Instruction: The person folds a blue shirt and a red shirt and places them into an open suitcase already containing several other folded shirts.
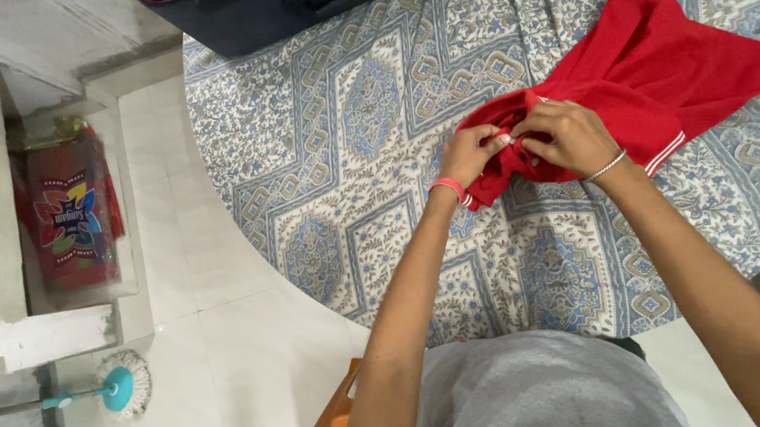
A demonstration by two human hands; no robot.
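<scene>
shirt (645, 71): lying on the patterned bedspread (358, 118), long axis running far-right from the hands
left hand (470, 155): pinching the near-left bunched end
right hand (570, 135): clamping the same end, touching the left
nearer: both equally

A red garment (645, 71) with white striped trim at one hem is spread at the upper right of the frame, its left end bunched and crumpled, the rest lying flat and creased
</scene>
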